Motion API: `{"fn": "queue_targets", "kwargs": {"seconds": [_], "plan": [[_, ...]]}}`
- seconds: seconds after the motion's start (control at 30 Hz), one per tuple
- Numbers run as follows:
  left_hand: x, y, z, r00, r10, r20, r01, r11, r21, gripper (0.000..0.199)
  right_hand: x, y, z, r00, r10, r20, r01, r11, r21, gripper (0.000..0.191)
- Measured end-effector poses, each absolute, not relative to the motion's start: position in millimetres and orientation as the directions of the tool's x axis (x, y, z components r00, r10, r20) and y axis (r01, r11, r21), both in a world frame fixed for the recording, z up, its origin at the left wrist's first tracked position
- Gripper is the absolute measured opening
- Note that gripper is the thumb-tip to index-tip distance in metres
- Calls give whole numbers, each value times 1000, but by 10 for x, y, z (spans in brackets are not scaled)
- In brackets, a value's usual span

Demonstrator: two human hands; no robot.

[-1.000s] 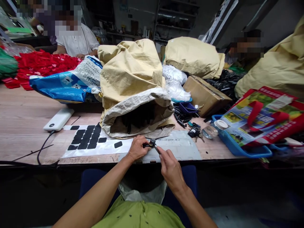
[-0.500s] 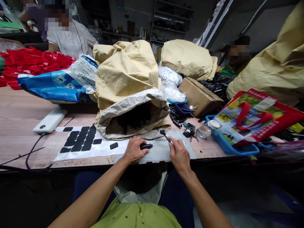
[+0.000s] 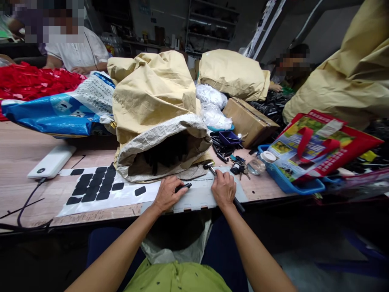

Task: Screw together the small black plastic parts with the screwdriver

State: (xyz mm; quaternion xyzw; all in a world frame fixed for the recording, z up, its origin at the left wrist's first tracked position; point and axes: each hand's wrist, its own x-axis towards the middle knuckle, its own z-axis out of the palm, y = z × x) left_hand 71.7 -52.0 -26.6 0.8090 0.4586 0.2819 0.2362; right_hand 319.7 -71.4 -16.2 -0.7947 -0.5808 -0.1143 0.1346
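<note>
Hammer [image 3: 209, 165] in right hand [image 3: 224, 189], fist closed round handle, head pointing toward open sack [image 3: 154, 93]. Left hand [image 3: 167, 194] partly curled, pinching black part [image 3: 183, 187] over grey board [image 3: 197, 196]. Left of it: black squares [image 3: 97, 184] on white sheet [image 3: 129, 196], then power bank [image 3: 52, 162]. Right: keys [image 3: 246, 173], blue basket [image 3: 284, 180] holding red bag [image 3: 322, 148].

The left hand [image 3: 167, 194] grips a black piece [image 3: 182, 187] — the right hand [image 3: 224, 188], a small hammer [image 3: 212, 168], it seems.
</note>
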Motion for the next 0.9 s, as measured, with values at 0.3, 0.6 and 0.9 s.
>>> {"fn": "queue_targets", "kwargs": {"seconds": [0.3,0.6,0.9], "plan": [[658,-1180,-70,621,722,307,392,-624,676,25,3179,-726,-119,308,904,297,951,-298,-78,33],[749,-1726,-938,555,772,-310,608,-123,784,32,3175,-721,-118,301,906,297,953,-294,-68,32],[655,-1466,-160,672,683,-287,551,-202,810,26,3201,-686,-158,278,903,328,960,-269,-74,32]]}}
